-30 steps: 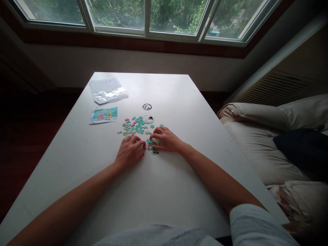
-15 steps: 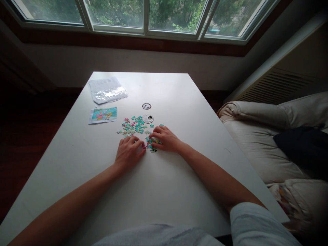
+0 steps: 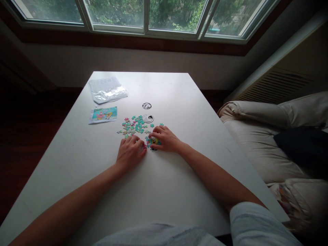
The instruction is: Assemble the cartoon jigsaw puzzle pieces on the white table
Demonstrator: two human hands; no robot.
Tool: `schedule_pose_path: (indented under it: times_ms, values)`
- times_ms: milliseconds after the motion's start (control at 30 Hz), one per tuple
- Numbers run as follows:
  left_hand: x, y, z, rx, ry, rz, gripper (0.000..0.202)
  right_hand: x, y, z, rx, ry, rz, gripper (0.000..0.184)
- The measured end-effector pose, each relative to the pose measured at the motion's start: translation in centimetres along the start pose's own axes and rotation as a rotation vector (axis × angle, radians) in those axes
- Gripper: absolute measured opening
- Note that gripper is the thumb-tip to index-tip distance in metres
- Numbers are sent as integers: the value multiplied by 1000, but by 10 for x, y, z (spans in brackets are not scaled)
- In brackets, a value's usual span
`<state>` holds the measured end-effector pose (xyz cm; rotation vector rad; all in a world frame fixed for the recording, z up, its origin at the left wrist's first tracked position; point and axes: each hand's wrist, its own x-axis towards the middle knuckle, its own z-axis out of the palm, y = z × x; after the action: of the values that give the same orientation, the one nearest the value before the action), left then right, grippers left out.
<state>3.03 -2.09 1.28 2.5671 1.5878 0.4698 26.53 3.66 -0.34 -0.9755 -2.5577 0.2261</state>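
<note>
My left hand (image 3: 130,150) rests on the white table with its fingers curled and closed on a pink jigsaw piece (image 3: 144,146), mostly hidden by the fingertips. Opposite it, my right hand (image 3: 165,138) bends over a small joined patch of jigsaw (image 3: 155,140) with yellow and teal on it. The right thumb and fingers are apart, touching the patch's edges and covering part of it. Just beyond both hands lies a loose spread of teal, pink and pale jigsaw pieces (image 3: 135,125).
A picture card (image 3: 104,114) with cartoon figures lies left of the pieces. Behind it are papers in a clear plastic sleeve (image 3: 107,90). Two round inserts (image 3: 148,118) are set in the table (image 3: 164,191). A cream sofa (image 3: 256,147) stands at the right, below a window.
My left hand has shifted very slightly right, toward the joined patch, its fingers tucked in a little more. My right hand stays nearly in place.
</note>
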Motion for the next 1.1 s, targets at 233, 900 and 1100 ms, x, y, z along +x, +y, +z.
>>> schedule_pose_path:
  times_ms: [233,900,1100]
  values:
    - [1,0,1,-30,6,18,13,0,-1,-1,8,0,16,40]
    - [3,-2,3,-42,5,21,13,0,-1,2,20,0,6,40]
    - [3,-1,4,-41,9,10,12,0,-1,2,19,-3,7,40]
